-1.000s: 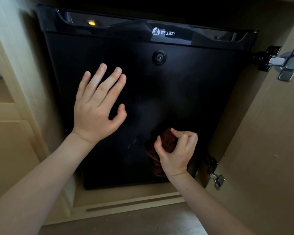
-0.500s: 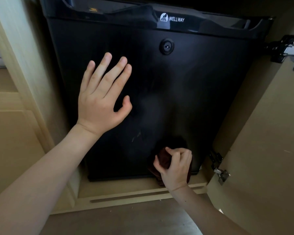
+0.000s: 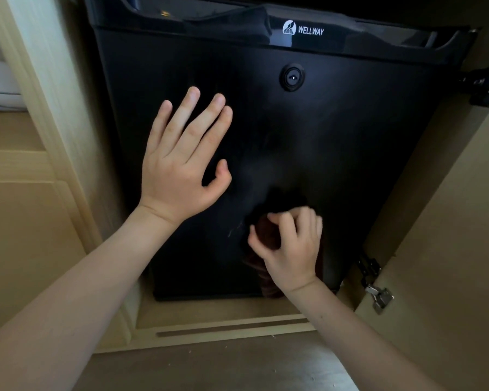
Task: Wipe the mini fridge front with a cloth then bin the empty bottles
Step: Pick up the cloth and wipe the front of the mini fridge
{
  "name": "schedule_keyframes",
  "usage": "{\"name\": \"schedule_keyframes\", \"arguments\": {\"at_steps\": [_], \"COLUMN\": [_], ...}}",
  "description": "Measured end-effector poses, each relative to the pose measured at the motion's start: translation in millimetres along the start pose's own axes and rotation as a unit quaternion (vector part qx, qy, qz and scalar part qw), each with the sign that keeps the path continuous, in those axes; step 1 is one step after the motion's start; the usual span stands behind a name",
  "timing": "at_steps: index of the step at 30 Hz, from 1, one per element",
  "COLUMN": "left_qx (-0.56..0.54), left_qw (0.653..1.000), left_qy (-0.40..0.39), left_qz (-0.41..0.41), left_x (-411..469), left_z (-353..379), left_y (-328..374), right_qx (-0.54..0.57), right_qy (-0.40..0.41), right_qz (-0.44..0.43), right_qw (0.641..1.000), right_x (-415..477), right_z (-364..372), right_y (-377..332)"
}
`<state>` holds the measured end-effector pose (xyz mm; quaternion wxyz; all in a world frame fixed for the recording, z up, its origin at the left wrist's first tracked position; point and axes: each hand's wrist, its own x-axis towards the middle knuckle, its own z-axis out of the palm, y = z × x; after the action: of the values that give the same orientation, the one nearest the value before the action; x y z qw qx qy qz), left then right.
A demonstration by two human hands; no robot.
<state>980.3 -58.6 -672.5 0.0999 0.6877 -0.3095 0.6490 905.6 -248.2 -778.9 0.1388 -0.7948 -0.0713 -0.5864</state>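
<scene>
A black mini fridge marked WELLWAY stands inside a pale wooden cabinet, with a round lock near the top of its door. My left hand lies flat on the left part of the door, fingers spread. Lower down, my right hand is closed on a dark red-brown cloth and presses it against the lower middle of the door. Part of the cloth hangs below my hand. A few pale scuff marks show just left of the cloth. No bottles are in view.
The cabinet door stands open at the right with metal hinges at top and bottom. A wooden cabinet frame rises at the left. A wooden sill and brown floor lie below the fridge.
My right hand with the cloth went down to the fridge's bottom edge, then came back up a little. My left hand has stayed flat on the door.
</scene>
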Motion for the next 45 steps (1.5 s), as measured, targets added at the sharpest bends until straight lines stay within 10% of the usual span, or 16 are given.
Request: {"name": "schedule_keyframes", "arguments": {"at_steps": [14, 45], "left_qx": [-0.037, 0.010], "left_qw": [0.999, 0.996], "left_qy": [-0.024, -0.037], "left_qz": [0.008, 0.080], "left_x": [1, -14], "left_z": [-4, -10], "left_y": [-4, -21], "right_qx": [0.053, 0.031], "right_qy": [0.161, 0.046], "right_qz": [0.127, -0.057], "right_qw": [0.977, 0.997], "right_x": [93, -49], "right_z": [3, 57], "right_y": [-62, -39]}}
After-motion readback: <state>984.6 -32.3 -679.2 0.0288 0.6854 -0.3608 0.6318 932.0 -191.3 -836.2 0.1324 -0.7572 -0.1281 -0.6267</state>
